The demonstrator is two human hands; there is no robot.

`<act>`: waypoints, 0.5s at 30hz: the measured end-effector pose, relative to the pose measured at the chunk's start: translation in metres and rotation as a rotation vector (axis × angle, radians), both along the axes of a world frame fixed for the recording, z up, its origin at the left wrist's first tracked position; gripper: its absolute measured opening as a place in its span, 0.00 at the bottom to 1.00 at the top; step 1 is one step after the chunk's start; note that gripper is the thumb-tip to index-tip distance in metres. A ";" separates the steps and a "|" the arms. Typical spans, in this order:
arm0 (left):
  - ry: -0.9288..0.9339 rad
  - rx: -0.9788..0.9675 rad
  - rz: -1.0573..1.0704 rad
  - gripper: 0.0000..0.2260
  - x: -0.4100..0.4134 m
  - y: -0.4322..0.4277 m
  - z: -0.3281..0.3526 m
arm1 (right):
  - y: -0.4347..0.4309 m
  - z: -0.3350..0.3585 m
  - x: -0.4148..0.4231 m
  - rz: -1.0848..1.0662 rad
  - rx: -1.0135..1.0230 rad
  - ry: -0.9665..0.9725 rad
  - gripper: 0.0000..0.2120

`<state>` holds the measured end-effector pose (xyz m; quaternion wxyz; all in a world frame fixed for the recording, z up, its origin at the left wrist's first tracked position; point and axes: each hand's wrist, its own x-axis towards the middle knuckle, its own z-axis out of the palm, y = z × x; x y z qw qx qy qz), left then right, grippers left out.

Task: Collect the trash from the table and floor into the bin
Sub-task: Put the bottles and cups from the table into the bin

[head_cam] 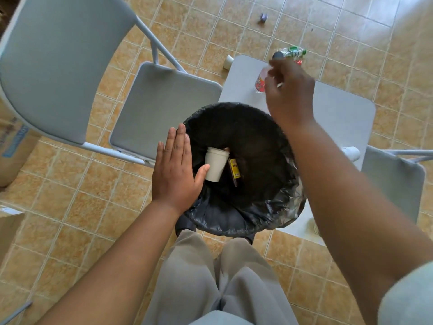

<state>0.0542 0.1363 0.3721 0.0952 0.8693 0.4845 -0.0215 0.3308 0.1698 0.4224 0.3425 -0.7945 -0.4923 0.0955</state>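
Observation:
The bin (257,214), lined with a black bag, stands between my legs and the small grey table (339,113). A white cup (216,164) and a brown-and-yellow wrapper (235,171) lie inside it. My left hand (173,170) hovers flat and open over the bin's left rim, holding nothing. My right hand (290,95) is stretched over the table with its fingers curled down by a clear bottle with a red label (260,82). Whether they grip it is hidden. A green-labelled bottle (294,52) lies past the fingertips at the table's far edge.
A white cup (228,62) and a small crumpled purple wrapper (263,17) lie on the tiled floor. Another white cup (351,153) sits on the table's right side. One grey folding chair (159,109) stands left of the bin, another (393,181) to the right. Cardboard boxes (14,148) are at far left.

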 end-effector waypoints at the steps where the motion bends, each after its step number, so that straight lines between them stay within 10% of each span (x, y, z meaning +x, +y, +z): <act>1: -0.006 0.001 -0.003 0.36 0.002 0.001 0.000 | 0.016 -0.004 0.013 -0.013 -0.023 -0.040 0.15; 9: -0.064 0.055 -0.013 0.35 0.001 0.001 -0.007 | 0.094 -0.059 0.077 0.114 -0.730 -0.410 0.26; 15: -0.072 0.081 -0.022 0.35 0.001 0.001 -0.009 | 0.084 -0.091 0.083 0.101 -0.677 -0.421 0.19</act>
